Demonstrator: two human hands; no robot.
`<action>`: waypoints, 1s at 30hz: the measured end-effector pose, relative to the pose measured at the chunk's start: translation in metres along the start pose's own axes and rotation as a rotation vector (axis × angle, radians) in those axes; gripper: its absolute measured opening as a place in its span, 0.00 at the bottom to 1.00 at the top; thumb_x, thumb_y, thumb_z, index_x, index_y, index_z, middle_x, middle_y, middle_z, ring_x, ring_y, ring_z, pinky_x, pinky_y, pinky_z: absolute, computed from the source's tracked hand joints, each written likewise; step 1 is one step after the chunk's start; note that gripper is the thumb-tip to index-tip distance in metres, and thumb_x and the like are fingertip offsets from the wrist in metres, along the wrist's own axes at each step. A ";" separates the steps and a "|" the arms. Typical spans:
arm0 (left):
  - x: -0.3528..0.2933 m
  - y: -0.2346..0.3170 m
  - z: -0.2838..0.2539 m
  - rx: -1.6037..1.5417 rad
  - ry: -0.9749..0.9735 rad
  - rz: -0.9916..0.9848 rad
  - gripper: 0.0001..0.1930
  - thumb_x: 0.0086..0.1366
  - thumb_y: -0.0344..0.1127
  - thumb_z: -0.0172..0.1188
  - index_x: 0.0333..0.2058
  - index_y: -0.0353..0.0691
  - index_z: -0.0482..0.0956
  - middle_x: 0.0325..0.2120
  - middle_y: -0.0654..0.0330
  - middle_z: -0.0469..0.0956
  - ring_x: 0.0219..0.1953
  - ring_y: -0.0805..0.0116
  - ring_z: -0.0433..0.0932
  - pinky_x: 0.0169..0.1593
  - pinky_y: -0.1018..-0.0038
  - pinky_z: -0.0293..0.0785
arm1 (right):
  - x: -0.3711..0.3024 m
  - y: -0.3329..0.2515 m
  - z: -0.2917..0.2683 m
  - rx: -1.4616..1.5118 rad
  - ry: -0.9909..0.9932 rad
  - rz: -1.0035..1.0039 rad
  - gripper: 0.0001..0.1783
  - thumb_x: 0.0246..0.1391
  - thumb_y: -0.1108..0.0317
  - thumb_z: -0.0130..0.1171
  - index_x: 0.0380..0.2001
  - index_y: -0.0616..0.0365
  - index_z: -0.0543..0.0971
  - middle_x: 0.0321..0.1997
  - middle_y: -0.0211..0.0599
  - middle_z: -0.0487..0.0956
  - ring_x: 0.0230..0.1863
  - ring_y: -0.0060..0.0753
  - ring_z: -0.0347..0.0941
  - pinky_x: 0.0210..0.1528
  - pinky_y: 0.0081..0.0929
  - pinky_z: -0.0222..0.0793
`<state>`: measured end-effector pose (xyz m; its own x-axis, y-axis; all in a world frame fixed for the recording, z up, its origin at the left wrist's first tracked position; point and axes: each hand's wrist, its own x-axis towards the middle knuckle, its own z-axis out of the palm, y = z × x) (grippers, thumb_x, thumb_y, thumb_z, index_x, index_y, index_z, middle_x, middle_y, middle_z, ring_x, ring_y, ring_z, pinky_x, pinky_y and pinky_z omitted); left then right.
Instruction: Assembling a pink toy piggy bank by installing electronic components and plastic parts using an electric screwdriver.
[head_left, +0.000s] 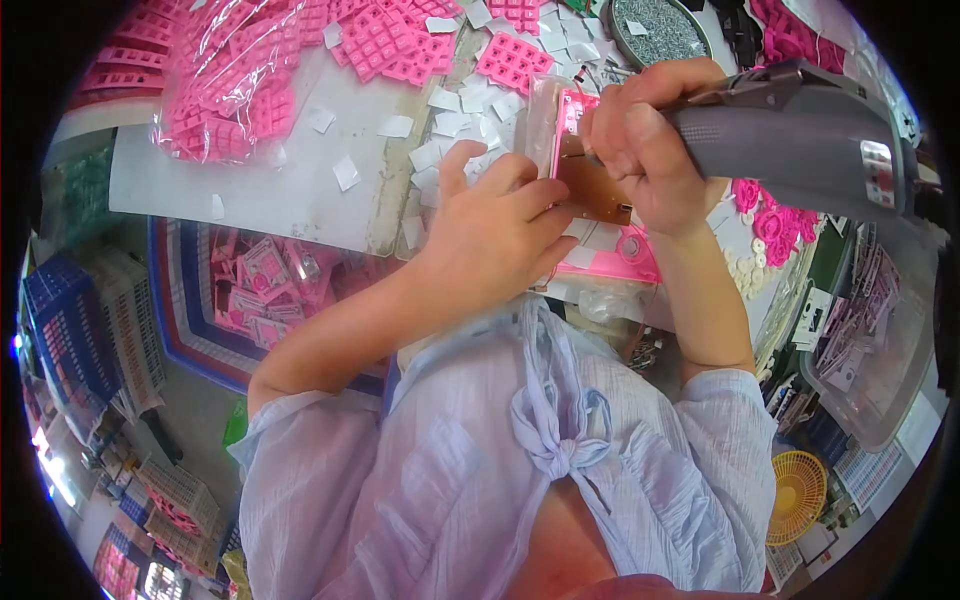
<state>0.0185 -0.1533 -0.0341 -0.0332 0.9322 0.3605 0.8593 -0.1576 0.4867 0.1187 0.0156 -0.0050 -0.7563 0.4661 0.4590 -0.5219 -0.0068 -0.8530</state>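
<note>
My right hand (655, 145) is closed round the front end of a dark grey electric screwdriver (790, 135), its tip hidden by the fingers. Below the tip lies a pink plastic case (605, 262) with a brown circuit board (592, 190) in it. My left hand (505, 215) has its fingers bent against the left side of this case, with the index finger raised off it. A clear plastic edge (540, 130) stands beside the case's upper left side.
White paper pieces (395, 126) lie scattered over the table (260, 190). Pink keypads (375, 40) and a bag of them (230, 85) are at the back left. A round dish of screws (660, 35) stands behind, pink rosette-shaped parts (775, 220) to the right, a blue crate (175, 300) below.
</note>
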 end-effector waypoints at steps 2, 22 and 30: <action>0.000 0.001 0.001 0.000 -0.003 -0.012 0.10 0.55 0.44 0.70 0.35 0.52 0.86 0.43 0.74 0.81 0.48 0.70 0.74 0.60 0.52 0.52 | 0.002 0.002 0.007 -0.023 0.022 -0.028 0.08 0.62 0.74 0.55 0.40 0.59 0.67 0.17 0.30 0.66 0.17 0.21 0.60 0.25 0.28 0.63; -0.035 0.027 -0.034 -0.538 -0.083 -0.549 0.17 0.57 0.26 0.67 0.46 0.39 0.76 0.32 0.59 0.79 0.38 0.60 0.78 0.51 0.61 0.66 | -0.069 -0.066 -0.028 -1.047 -0.256 0.276 0.27 0.46 0.75 0.69 0.53 0.54 0.79 0.48 0.31 0.80 0.51 0.36 0.74 0.52 0.35 0.73; -0.001 0.011 -0.017 -0.075 -0.056 -0.038 0.15 0.53 0.27 0.67 0.41 0.43 0.82 0.41 0.61 0.78 0.46 0.61 0.75 0.52 0.61 0.65 | -0.069 -0.037 -0.030 -1.200 -0.725 -0.210 0.17 0.42 0.66 0.64 0.39 0.50 0.85 0.40 0.28 0.78 0.49 0.37 0.72 0.47 0.33 0.71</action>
<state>0.0190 -0.1613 -0.0153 -0.0345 0.9545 0.2962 0.8169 -0.1438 0.5585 0.2016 0.0106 -0.0125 -0.9310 -0.1885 0.3127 -0.2788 0.9201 -0.2753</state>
